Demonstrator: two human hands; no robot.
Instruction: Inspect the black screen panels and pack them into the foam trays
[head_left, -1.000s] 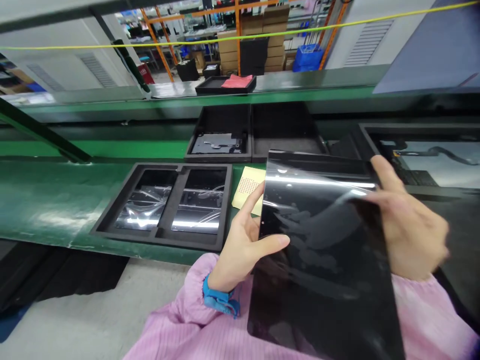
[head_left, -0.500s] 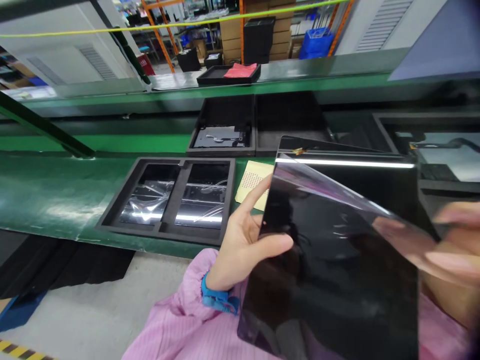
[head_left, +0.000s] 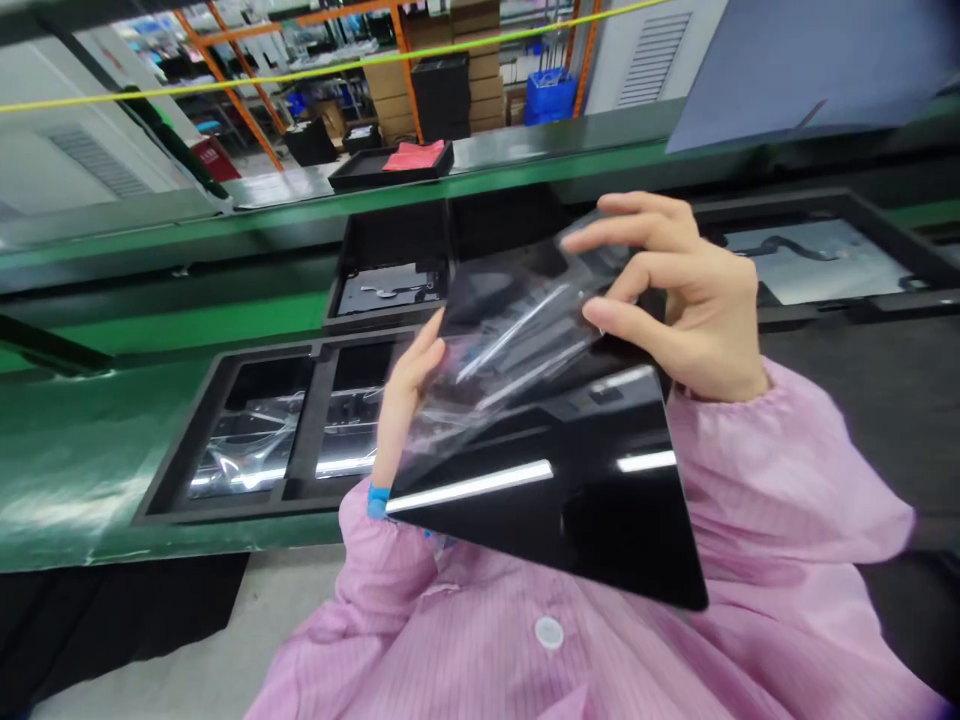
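A glossy black screen panel (head_left: 600,530) is tilted in front of my chest, with light strips reflected in it. My left hand (head_left: 409,390) grips its left side, the fingers partly hidden behind it. Over the panel's upper part lies a clear protective film (head_left: 517,330), wrinkled and lifted off the lower part. My right hand (head_left: 682,290) is at the panel's upper right, thumb and fingers closed on the film. A blue wrist strap (head_left: 377,502) circles my left wrist.
A black two-compartment tray (head_left: 172,490) with film-covered screens stands left on the green bench (head_left: 60,470). Behind are another black tray (head_left: 337,235) with a metal-backed part and, on the ledge, a tray with red cloth (head_left: 415,156). A dark frame (head_left: 870,215) holds a grey part at right.
My right hand has come from the far right up to the panel's upper right, drawing the film across. The panel has turned and moved left, its lower part now bare. My view has shifted right.
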